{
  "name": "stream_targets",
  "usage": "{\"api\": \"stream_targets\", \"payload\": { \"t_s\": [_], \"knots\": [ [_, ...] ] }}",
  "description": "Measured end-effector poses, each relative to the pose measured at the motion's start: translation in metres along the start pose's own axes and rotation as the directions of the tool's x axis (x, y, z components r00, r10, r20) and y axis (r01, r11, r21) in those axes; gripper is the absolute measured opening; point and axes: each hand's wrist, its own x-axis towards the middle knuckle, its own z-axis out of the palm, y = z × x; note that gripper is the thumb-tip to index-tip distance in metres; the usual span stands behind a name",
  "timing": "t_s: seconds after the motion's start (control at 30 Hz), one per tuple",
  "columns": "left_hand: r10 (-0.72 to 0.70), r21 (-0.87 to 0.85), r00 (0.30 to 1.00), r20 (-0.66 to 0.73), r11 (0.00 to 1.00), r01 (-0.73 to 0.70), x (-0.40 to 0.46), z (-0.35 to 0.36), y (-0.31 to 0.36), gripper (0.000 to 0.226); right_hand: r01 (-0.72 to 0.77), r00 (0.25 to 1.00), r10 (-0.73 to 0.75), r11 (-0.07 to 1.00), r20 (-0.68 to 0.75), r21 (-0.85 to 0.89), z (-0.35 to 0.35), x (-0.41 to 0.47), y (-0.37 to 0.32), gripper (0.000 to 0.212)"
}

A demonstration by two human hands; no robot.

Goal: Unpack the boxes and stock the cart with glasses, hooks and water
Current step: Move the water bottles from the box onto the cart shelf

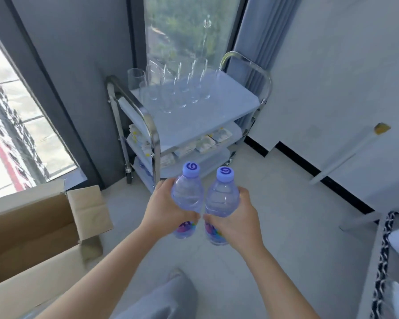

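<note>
My left hand (164,208) grips a clear water bottle (187,194) with a pale blue cap, held upright. My right hand (236,215) grips a second, matching water bottle (221,199) right beside it. Both bottles hang in the air in front of a three-shelf metal cart (230,107) that stands in the corner. Several clear glasses (182,93) stand at the back of its white top shelf. Small packets (205,143) lie along the middle shelf. The bottom shelf is mostly hidden behind the bottles.
An open cardboard box (32,231) sits on the floor at my left, under a tall window. A white wall with a black skirting runs on the right, with a white pole (346,155) leaning on it. A rope-trimmed seat (392,261) fills the right edge.
</note>
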Motion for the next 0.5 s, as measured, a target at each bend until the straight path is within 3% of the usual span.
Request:
{"api": "stream_targets", "payload": {
  "t_s": [0.1, 0.23, 0.43, 0.5],
  "knots": [
    [-0.023, -0.057, 1.0, -0.018, 0.998, 0.022, 0.035, 0.025, 0.011, 0.044, 0.006, 0.998, -0.005, 1.0, 0.06, -0.014, -0.022, 0.043, 0.004, 0.05],
    [-0.104, -0.111, 0.992, -0.068, 0.989, 0.096, 0.07, 0.054, 0.017, 0.055, 0.019, 0.99, -0.016, 1.0, 0.143, -0.021, -0.047, 0.096, 0.015, 0.048],
    [-0.161, -0.098, 0.973, -0.168, 0.984, 0.146, 0.102, 0.087, 0.032, 0.038, 0.069, 0.973, -0.064, 0.998, 0.223, -0.014, -0.05, 0.177, 0.047, 0.056],
    [-0.161, -0.084, 0.967, -0.197, 0.986, 0.147, 0.114, 0.103, 0.031, 0.048, 0.111, 0.954, -0.101, 0.994, 0.282, -0.02, -0.045, 0.203, 0.06, 0.058]
  ]
}}
